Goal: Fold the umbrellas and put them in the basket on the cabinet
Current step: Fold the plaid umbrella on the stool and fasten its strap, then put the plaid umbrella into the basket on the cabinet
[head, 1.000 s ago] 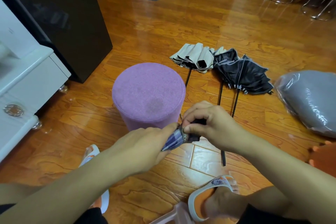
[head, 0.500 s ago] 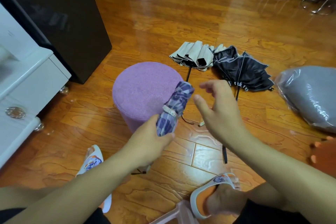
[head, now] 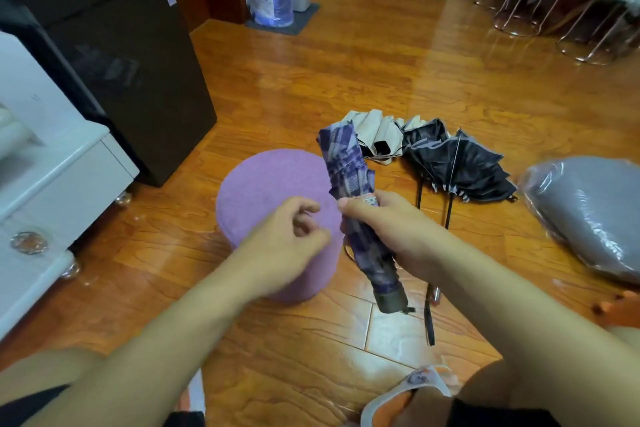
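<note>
Glossy wooden floor (head: 346, 80) is spreading around a purple stool (head: 273, 191). Above it the right hand (head: 391, 229) is gripping the folded plaid umbrella (head: 349, 184), fingers wrapped round its middle. The left hand (head: 284, 246) is hovering beside it, loosely curled and holding nothing. Beige (head: 377, 132) and black (head: 457, 163) umbrellas are lying unfolded on the floor behind.
</note>
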The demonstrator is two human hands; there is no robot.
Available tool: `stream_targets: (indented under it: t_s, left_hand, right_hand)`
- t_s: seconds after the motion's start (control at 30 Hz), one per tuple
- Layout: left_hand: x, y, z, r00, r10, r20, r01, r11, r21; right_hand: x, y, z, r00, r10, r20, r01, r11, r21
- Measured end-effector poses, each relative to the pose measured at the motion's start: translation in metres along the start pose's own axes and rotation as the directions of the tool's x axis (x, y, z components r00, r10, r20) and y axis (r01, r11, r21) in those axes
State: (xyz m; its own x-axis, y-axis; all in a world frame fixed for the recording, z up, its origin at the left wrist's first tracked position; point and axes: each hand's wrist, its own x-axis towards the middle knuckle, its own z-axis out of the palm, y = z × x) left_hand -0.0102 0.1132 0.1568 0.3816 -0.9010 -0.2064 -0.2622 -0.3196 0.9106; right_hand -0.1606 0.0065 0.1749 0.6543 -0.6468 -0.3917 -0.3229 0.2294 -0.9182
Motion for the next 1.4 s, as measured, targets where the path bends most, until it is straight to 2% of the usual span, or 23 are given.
stream_targets:
  t_s: [0.03, 0.1, 0.13, 0.2, 0.27, 0.3, 0.37, 0.43, 0.5, 0.57, 0.6, 0.63, 0.67, 0.73, 0.8, 0.87, 0.97, 1.07, 1.17, 1.2, 1.23, 1.3, 1.4]
  left_hand:
    - [0.006, 0.003, -0.012, 0.997, -0.043, -0.067, 0.028, 0.977, -0.213]
    - [0.007, 0.006, -0.019, 0.997, -0.027, 0.074, 0.068, 0.771, -0.634]
    - [0.005, 0.008, -0.018, 0.986, 0.028, 0.166, 0.107, 0.656, -0.747]
    - [-0.003, 0.013, -0.013, 0.972, 0.047, 0.228, 0.167, 0.542, -0.824]
    - [-0.005, 0.02, -0.017, 0.992, -0.025, 0.127, 0.122, 0.512, -0.85]
    - [-0.003, 0.021, -0.024, 0.998, -0.058, 0.033, 0.058, 0.514, -0.856]
    - [0.001, 0.023, -0.045, 0.985, -0.095, -0.142, -0.079, 0.486, -0.871]
    - [0.003, 0.018, -0.068, 0.959, -0.153, -0.238, -0.156, 0.416, -0.896]
    - [0.0, 0.006, -0.095, 0.932, -0.231, -0.28, -0.197, 0.327, -0.924]
    - [-0.003, -0.001, -0.118, 0.897, -0.319, -0.305, -0.235, 0.238, -0.942]
    - [-0.008, -0.007, -0.133, 0.876, -0.37, -0.308, -0.249, 0.2, -0.948]
    - [-0.015, -0.012, -0.148, 0.857, -0.418, -0.301, -0.257, 0.158, -0.953]
    - [-0.022, -0.018, -0.163, 0.841, -0.457, -0.289, -0.263, 0.121, -0.957]
    - [-0.037, -0.031, -0.191, 0.818, -0.49, -0.302, -0.302, 0.081, -0.95]
    - [-0.051, -0.047, -0.222, 0.789, -0.501, -0.357, -0.375, 0.069, -0.925]
    - [-0.062, -0.066, -0.256, 0.743, -0.51, -0.433, -0.471, 0.061, -0.88]
    - [-0.074, -0.102, -0.299, 0.682, -0.548, -0.485, -0.537, 0.075, -0.84]
    - [-0.08, -0.141, -0.327, 0.666, -0.584, -0.464, -0.527, 0.072, -0.847]
    - [-0.082, -0.168, -0.345, 0.62, -0.608, -0.496, -0.526, 0.147, -0.838]
    - [-0.083, -0.177, -0.35, 0.575, -0.625, -0.528, -0.527, 0.211, -0.823]
    - [-0.083, -0.185, -0.355, 0.503, -0.648, -0.572, -0.483, 0.338, -0.808]
    - [-0.082, -0.201, -0.361, 0.376, -0.628, -0.681, -0.285, 0.621, -0.73]
    - [-0.081, -0.221, -0.365, 0.357, -0.528, -0.771, -0.021, 0.82, -0.572]
  right_hand:
    - [-0.001, -0.002, -0.001, 0.999, 0.014, 0.049, -0.015, 1.0, 0.011]
    - [-0.006, -0.006, 0.003, 0.977, 0.054, 0.205, -0.053, 0.999, -0.013]
    - [-0.008, -0.007, 0.008, 0.952, 0.082, 0.293, -0.076, 0.997, -0.031]
    - [-0.013, -0.009, 0.025, 0.889, 0.133, 0.439, -0.152, 0.988, 0.008]
    - [-0.014, -0.014, 0.042, 0.854, 0.127, 0.504, -0.218, 0.968, 0.126]
    - [-0.013, -0.017, 0.05, 0.862, 0.106, 0.495, -0.186, 0.976, 0.116]
    - [-0.005, -0.029, 0.066, 0.914, 0.087, 0.396, -0.02, 0.985, -0.169]
    - [0.004, -0.043, 0.085, 0.965, 0.022, 0.262, 0.131, 0.824, -0.552]
    - [0.017, -0.053, 0.11, 0.967, -0.095, 0.238, 0.248, 0.579, -0.777]
    - [0.026, -0.054, 0.125, 0.944, -0.209, 0.257, 0.314, 0.316, -0.895]
    - [0.03, -0.054, 0.135, 0.92, -0.255, 0.298, 0.356, 0.223, -0.908]
    - [0.033, -0.055, 0.145, 0.896, -0.276, 0.349, 0.406, 0.188, -0.894]
    - [0.035, -0.059, 0.156, 0.875, -0.27, 0.401, 0.462, 0.225, -0.858]
    - [0.039, -0.072, 0.18, 0.855, -0.196, 0.481, 0.511, 0.476, -0.715]
    - [0.043, -0.085, 0.208, 0.846, -0.097, 0.525, 0.423, 0.722, -0.547]
    - [0.048, -0.094, 0.234, 0.814, -0.018, 0.581, 0.347, 0.816, -0.462]
    - [0.06, -0.094, 0.272, 0.745, 0.066, 0.664, 0.29, 0.864, -0.411]
    - [0.074, -0.089, 0.299, 0.692, 0.11, 0.713, 0.243, 0.895, -0.374]
    - [0.092, -0.09, 0.326, 0.732, 0.069, 0.678, 0.217, 0.92, -0.327]
    - [0.101, -0.095, 0.339, 0.758, 0.018, 0.652, 0.249, 0.916, -0.315]
    - [0.111, -0.101, 0.355, 0.778, -0.046, 0.626, 0.305, 0.9, -0.313]
    - [0.14, -0.119, 0.394, 0.8, -0.193, 0.568, 0.459, 0.807, -0.372]
    - [0.199, -0.155, 0.468, 0.744, -0.367, 0.558, 0.659, 0.541, -0.523]
